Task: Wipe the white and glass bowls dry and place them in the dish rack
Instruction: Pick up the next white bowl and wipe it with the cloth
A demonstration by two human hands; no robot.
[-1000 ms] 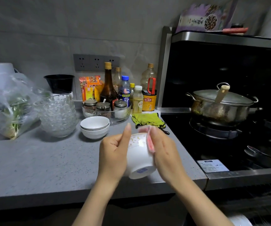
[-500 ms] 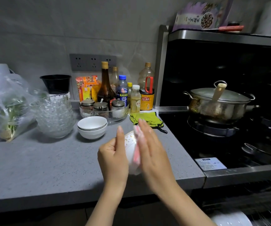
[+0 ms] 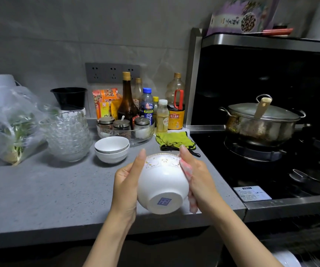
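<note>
A white bowl [image 3: 162,183] with a patterned rim and a blue mark on its foot is held above the counter's front edge, its base turned toward me. My left hand [image 3: 126,182] grips its left side. My right hand [image 3: 198,178] presses a pink-and-white cloth [image 3: 189,182] against its right side. Two stacked white bowls [image 3: 112,149] and a stack of several glass bowls [image 3: 67,135] stand further back on the grey counter [image 3: 39,195]. The dish rack [image 3: 313,257] shows at the bottom right corner, holding white dishes.
Bottles and spice jars [image 3: 136,116] crowd the back wall. A green cloth [image 3: 172,140] lies by the stove. A lidded pot [image 3: 261,122] sits on the black hob at right. A plastic bag of greens [image 3: 11,130] lies far left.
The bowl has been turned in my hands, so its base faces me again. My right hand with the cloth has shifted along the bowl's right side.
</note>
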